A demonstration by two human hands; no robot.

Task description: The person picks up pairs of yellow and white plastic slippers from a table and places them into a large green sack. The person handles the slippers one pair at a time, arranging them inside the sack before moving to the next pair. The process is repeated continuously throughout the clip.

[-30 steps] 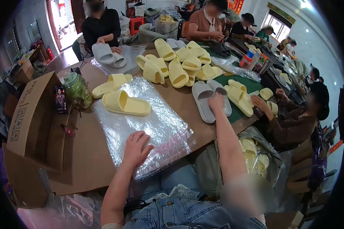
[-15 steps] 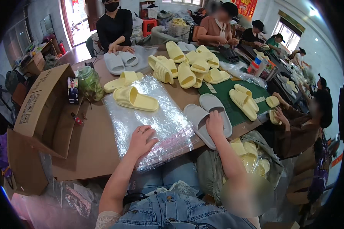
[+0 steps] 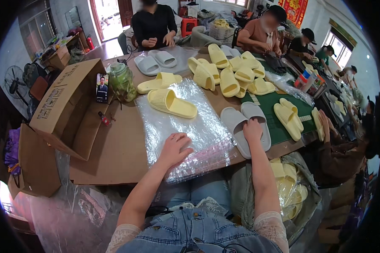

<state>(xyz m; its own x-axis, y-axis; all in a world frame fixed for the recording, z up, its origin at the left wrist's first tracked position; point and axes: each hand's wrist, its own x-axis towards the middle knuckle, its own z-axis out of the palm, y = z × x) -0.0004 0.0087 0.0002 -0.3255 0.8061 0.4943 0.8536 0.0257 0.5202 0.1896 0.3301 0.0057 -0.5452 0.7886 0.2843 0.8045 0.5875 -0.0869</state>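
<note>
My left hand (image 3: 176, 148) lies with loosely spread fingers on a stack of clear plastic bags (image 3: 158, 141), holding nothing. My right hand (image 3: 252, 130) has its fingers curled at the inner edge of a grey slipper (image 3: 264, 134), the right one of a pair; the fingertips are partly hidden. Beside it sits the other grey slipper (image 3: 232, 122). Both lie flat on the table, right of the bags. On the far part of the stack rests a single pale yellow slipper (image 3: 177, 105), and another yellow slipper (image 3: 156, 83) lies just behind it.
A pile of yellow slippers (image 3: 230, 82) covers the table's far middle. At left stand an open cardboard box (image 3: 65, 111), a phone (image 3: 102, 87) and a green-filled jar (image 3: 122, 82). A sack of yellow slippers (image 3: 291, 185) is below right. Co-workers sit across and at right.
The view has turned, so the table appears shifted right. My right hand's fingers have curled in at the grey slipper. The co-worker across has lifted both hands off another grey pair.
</note>
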